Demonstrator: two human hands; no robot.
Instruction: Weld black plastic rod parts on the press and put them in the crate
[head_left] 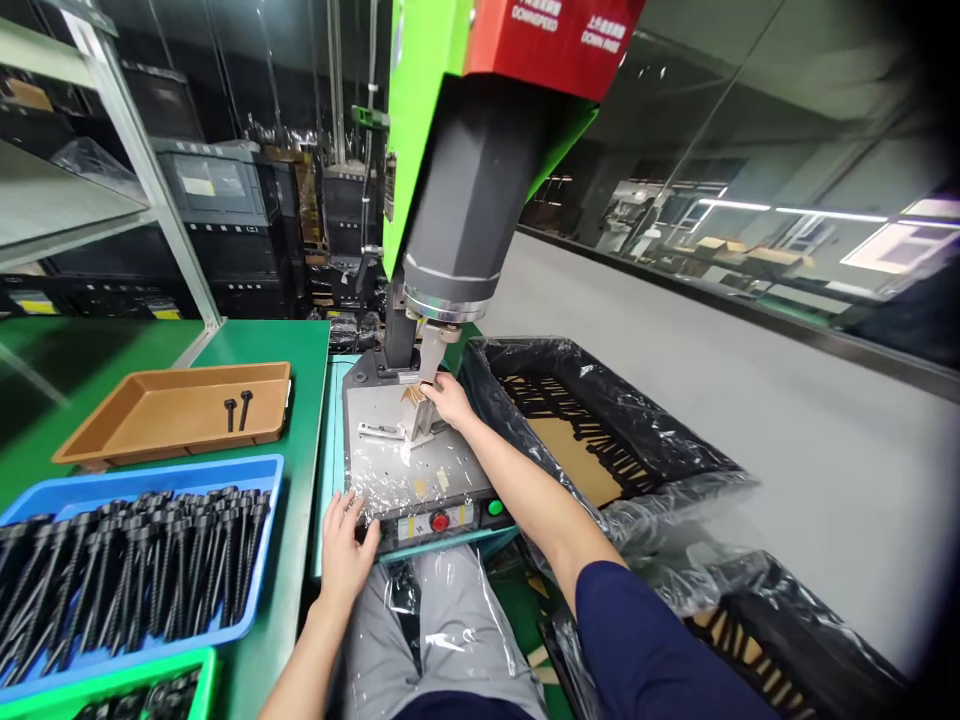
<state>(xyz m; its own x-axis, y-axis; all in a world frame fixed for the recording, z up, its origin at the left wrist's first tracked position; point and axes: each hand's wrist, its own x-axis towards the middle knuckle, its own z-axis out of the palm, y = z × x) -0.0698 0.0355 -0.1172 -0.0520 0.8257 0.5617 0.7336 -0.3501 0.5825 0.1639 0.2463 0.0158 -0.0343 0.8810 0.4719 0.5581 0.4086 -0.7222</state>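
In front of me stands a press machine with a green and red head, a dark column [469, 190] and a metal horn [433, 350] pointing down. Below the horn, a small metal fixture [414, 412] stands on the plastic-covered base plate [405, 475]. My right hand [452, 402] reaches to the fixture's right side, fingers closed close under the horn tip; whatever they pinch is too small to make out. Over the front left corner of the base lies my left hand [349, 545], fingers apart and holding nothing. Its thumb is beside the front panel.
A red button [439, 521] and a green button [495, 507] sit on the front panel. Left, a brown tray [150, 425] holds two black bolt-like parts; a blue tray [271, 500] holds many, near a green tray [210, 680]. Right, a plastic-lined box [675, 450] contains black parts.
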